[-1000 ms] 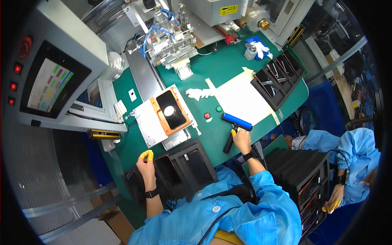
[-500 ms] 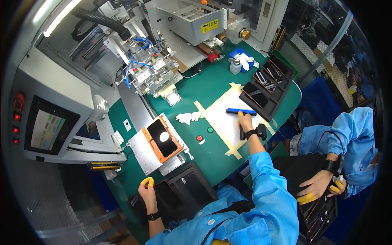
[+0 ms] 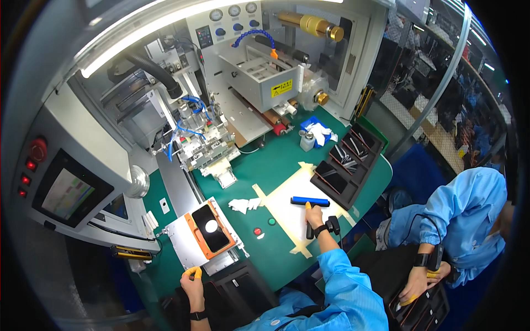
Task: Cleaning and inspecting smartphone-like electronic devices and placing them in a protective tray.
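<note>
Roller (image 3: 310, 202) moved over sheet (image 3: 292, 186), green tabletop (image 3: 270, 254), 3 gauges (image 3: 234, 10)

Vs 1 s ago: right hand (image 3: 314, 217) had carried the blue roller (image 3: 310, 202) fully onto the white sheet (image 3: 280, 205), handle off the bare green. View tilted up, bringing in 3 gauges (image 3: 234, 10) and a blue hose (image 3: 255, 32). Co-worker's hand (image 3: 414, 287), flat 0.5 s earlier, had bent fingers-down.

Factory workshop; control screen (image 3: 67, 194), dial gauges (image 3: 234, 10), blue-tubed machine (image 3: 205, 144)
</note>
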`<state>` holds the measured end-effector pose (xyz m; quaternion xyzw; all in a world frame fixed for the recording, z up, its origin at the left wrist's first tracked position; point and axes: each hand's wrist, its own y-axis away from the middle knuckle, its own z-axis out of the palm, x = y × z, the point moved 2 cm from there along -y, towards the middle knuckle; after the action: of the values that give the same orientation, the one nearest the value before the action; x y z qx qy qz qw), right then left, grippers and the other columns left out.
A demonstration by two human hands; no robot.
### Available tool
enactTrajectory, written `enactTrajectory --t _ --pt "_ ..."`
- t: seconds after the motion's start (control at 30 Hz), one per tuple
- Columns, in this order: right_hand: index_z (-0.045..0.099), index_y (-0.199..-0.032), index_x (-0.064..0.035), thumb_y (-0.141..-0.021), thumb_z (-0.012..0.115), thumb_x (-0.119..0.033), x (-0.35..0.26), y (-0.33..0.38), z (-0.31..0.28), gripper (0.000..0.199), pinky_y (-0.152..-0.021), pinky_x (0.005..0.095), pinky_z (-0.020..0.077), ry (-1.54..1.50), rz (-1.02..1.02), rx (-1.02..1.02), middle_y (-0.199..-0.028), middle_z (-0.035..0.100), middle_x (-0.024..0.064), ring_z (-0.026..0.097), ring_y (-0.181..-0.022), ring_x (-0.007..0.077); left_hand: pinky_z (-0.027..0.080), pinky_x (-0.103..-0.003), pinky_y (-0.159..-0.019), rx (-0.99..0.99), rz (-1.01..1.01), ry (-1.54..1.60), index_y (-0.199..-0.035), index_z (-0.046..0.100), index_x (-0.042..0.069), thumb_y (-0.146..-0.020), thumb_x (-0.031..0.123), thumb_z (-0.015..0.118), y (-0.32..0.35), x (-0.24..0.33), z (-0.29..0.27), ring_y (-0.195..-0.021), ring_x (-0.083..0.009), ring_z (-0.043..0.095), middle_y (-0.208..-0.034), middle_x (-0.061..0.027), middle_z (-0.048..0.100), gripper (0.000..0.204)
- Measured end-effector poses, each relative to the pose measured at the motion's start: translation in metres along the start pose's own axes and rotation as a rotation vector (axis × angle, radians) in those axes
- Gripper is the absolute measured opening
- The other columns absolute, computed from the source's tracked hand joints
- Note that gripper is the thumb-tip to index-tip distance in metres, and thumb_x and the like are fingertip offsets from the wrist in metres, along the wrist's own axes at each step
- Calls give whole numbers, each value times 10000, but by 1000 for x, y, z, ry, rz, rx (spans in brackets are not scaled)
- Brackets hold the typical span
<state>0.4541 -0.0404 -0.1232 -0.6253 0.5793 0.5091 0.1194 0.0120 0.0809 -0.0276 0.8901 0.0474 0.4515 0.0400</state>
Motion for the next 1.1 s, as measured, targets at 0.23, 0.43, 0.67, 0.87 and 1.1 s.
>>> enactTrajectory --t 0.23,0.43,0.67,0.87,1.1 --pt "545 -775 74 -837 505 -350 80 60 11 430 -487 404 457 215 -308 192 -604 570 222 586 -518 323 378 -254 -555 57 -8 67 -826 636 -4 -689 50 660 0 11 -5 -601 -116 439 -721 -40 558 150" --pt "476 -808 26 -885 457 -270 54 128 -19 307 -347 294 402 -158 289 -358 -536 475 80 448 -382 154 331 -215 -509 113 75 89 -837 641 14 -720 43 645 -4 -12 -5 -592 -57 395 -673 24 519 120" --pt "430 -923 -22 -878 450 -213 -2 132 -21 197 -362 285 408 -310 183 -299 -559 466 71 454 -393 154 331 -201 -536 174 -52 192 -872 619 1 -758 50 634 -1 -17 -40 -598 -68 403 -690 26 514 126" --pt "422 -958 -11 -862 504 -256 -84 157 -4 275 -391 265 400 -297 -29 -433 -613 490 56 465 -429 125 373 -195 -596 222 -134 234 -893 613 -8 -784 41 602 10 -25 -69 -655 -68 460 -778 -2 573 120" --pt "405 -865 -19 -881 475 -245 -143 187 34 237 -391 263 422 -253 -126 -631 -602 487 71 474 -435 128 341 -200 -549 348 -169 362 -902 621 -2 -779 47 609 18 -41 -98 -604 -61 413 -749 12 562 133"
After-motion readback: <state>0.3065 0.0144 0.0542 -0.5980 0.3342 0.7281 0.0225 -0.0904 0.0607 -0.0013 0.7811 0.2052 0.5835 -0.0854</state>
